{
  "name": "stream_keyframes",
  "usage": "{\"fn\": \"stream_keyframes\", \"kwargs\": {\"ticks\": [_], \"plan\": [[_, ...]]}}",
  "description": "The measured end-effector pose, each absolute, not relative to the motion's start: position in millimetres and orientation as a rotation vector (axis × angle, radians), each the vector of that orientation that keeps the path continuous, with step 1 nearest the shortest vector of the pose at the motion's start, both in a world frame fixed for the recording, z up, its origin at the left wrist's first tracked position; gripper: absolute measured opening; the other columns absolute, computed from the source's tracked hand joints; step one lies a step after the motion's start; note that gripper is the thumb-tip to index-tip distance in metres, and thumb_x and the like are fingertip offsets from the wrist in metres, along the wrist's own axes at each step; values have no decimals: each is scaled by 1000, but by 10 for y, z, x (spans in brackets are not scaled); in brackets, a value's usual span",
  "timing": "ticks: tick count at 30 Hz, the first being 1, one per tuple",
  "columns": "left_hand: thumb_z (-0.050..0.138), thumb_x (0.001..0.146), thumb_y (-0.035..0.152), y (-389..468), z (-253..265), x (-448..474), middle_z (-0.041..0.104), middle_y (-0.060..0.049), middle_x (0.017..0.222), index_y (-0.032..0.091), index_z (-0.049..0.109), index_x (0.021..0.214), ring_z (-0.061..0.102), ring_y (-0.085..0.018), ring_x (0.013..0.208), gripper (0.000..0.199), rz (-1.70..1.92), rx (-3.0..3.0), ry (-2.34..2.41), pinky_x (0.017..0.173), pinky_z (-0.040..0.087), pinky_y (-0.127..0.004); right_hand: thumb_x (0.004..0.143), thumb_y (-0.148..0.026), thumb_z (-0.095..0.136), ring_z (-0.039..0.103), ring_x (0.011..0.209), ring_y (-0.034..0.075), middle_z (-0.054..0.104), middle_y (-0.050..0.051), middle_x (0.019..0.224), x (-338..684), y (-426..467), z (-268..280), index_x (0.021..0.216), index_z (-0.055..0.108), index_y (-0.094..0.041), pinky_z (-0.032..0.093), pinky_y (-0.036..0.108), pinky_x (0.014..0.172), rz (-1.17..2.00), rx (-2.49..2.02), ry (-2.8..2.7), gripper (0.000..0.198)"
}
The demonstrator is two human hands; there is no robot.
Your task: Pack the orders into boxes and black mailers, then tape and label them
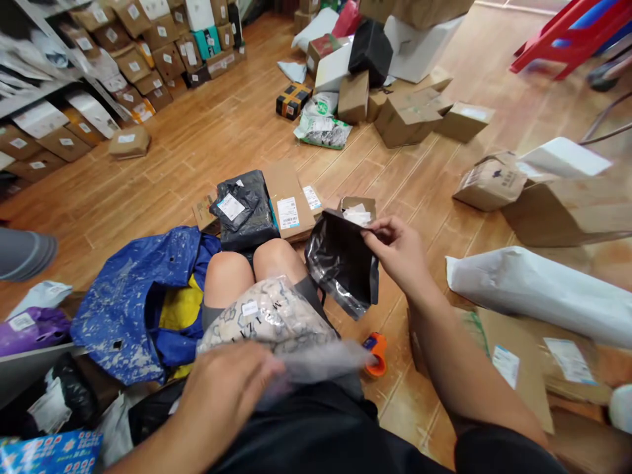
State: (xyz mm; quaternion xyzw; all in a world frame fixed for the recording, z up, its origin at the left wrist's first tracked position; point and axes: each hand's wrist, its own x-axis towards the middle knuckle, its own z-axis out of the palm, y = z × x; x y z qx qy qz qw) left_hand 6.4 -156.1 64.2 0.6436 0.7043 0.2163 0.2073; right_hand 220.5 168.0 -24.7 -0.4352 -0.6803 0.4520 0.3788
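Across my lap lies a clear plastic bag (276,313) holding pale printed fabric with dark lettering and a small white label. My left hand (230,385), smeared by motion, is closed at the bag's near edge. From its fingertips a blurred translucent flap stretches to the right. My right hand (397,253) pinches the upper rim of a black plastic mailing bag (340,263), whose mouth gapes beside my right knee. Below it on the floor is an orange tape dispenser (378,355).
In front of my knees lie a labelled black parcel (249,227) and a flat cardboard package (289,204). A blue sack (123,296) is at my left. Cardboard boxes (407,118) stand ahead; a long white parcel (533,289) lies right. Parcels fill shelves (44,92) at far left.
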Motion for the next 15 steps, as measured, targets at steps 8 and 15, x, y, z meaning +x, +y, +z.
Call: {"fn": "stream_keyframes", "kwargs": {"ticks": [8, 15], "plan": [[60, 99, 53, -1253, 168, -400, 46, -17, 164, 22, 64, 94, 42, -38, 156, 31, 548, 1490, 2227, 120, 44, -53, 89, -49, 72, 72, 76, 24, 79, 7, 85, 2291, 1220, -423, 101, 78, -20, 52, 34, 70, 1193, -1234, -1831, 32], [81, 78, 70, -1105, 206, -269, 59, -21, 157, 21, 40, 165, 59, -45, 141, 108, 331, 1336, 2076, 114, 48, -56, 94, -52, 68, 70, 75, 24, 80, 7, 85, 2274, 1009, -435, 98, 83, -20, 50, 35, 70, 1156, -1266, -1881, 36]]}}
